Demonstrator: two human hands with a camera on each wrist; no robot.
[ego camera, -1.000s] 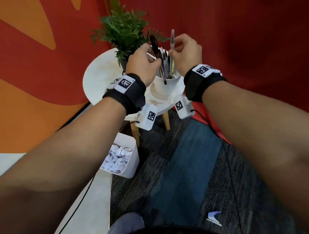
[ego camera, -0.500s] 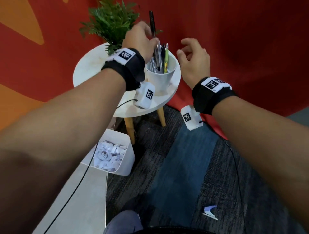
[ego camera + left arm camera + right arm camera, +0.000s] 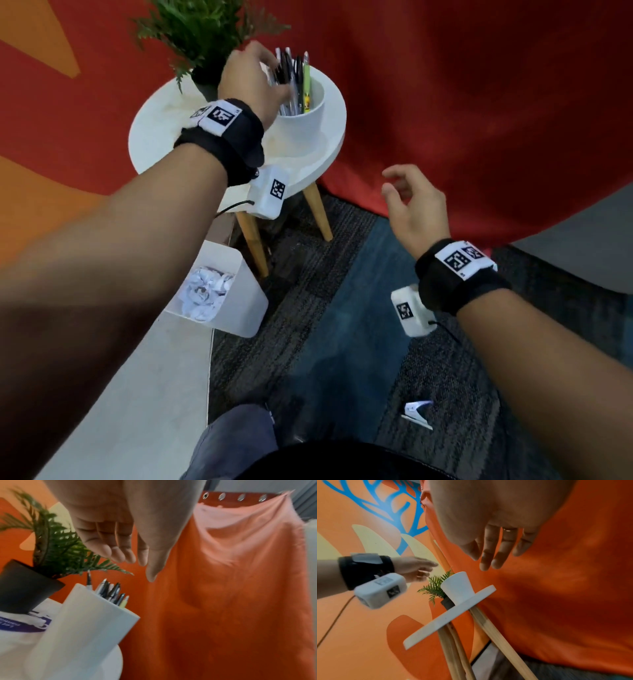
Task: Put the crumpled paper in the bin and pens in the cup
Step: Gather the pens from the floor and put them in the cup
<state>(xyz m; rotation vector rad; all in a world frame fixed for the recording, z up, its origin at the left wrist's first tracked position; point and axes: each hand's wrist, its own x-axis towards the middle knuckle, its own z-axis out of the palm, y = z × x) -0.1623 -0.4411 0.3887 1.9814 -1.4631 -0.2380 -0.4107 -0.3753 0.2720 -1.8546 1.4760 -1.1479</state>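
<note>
Several pens (image 3: 295,82) are stood in the white round cup (image 3: 301,120); white crumpled paper (image 3: 205,291) is held by the white rectangular bin (image 3: 239,308). Nothing is held by the relaxed left hand (image 3: 253,82) above or the loose-fingered right hand (image 3: 416,205) apart.

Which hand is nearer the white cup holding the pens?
Left. The left hand hangs open just above the cup, fingers by the pens. The right hand is open too, off the table edge, lower and to the right.
</note>
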